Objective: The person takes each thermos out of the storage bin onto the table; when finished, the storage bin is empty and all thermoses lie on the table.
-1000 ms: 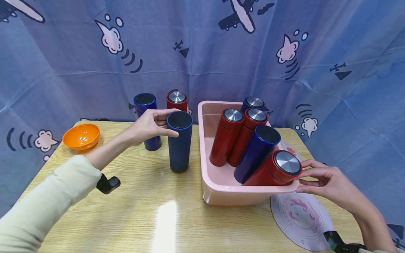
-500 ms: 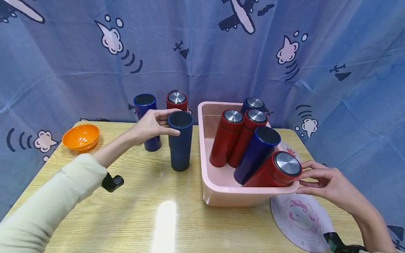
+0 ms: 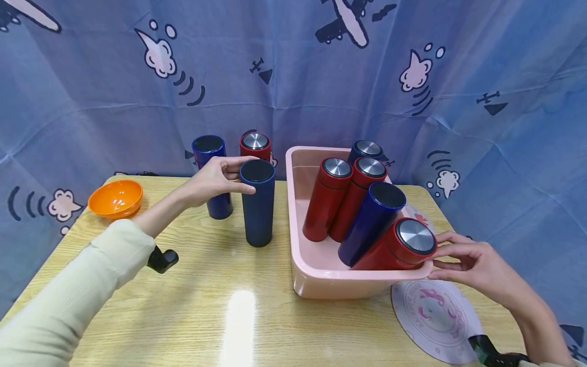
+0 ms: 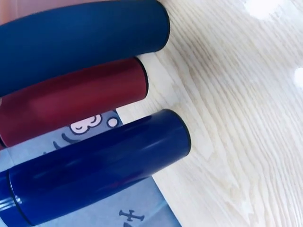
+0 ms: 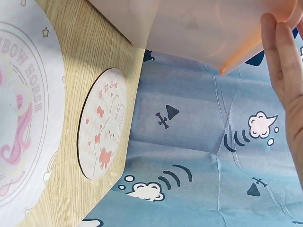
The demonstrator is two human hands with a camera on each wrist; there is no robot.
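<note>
My left hand (image 3: 213, 181) grips a matte navy thermos (image 3: 258, 214) near its black top, thumb in front and fingers behind. The thermos is upright, left of the pink bin (image 3: 321, 283). Behind it stand a glossy blue thermos (image 3: 220, 206) and a red thermos (image 3: 255, 145); the left wrist view shows all three side by side, without the hand's grip. My right hand (image 3: 472, 260) holds the bin's front right corner, fingertips right by a tilted red thermos (image 3: 390, 250). In the right wrist view, fingers (image 5: 271, 45) lie along the bin's rim.
Inside the bin, more red thermoses (image 3: 321, 209), a blue thermos (image 3: 371, 224) and a navy one (image 3: 367, 149) lean. An orange bowl (image 3: 116, 199) sits at the table's left. A round printed mat (image 3: 437, 321) and a rabbit mat (image 5: 102, 125) lie right of the bin; a patterned curtain (image 3: 275, 76) hangs behind.
My left hand and the navy thermos have shifted very slightly, the thermos's base now a little higher in the head view. The right hand and the bin stay put.
</note>
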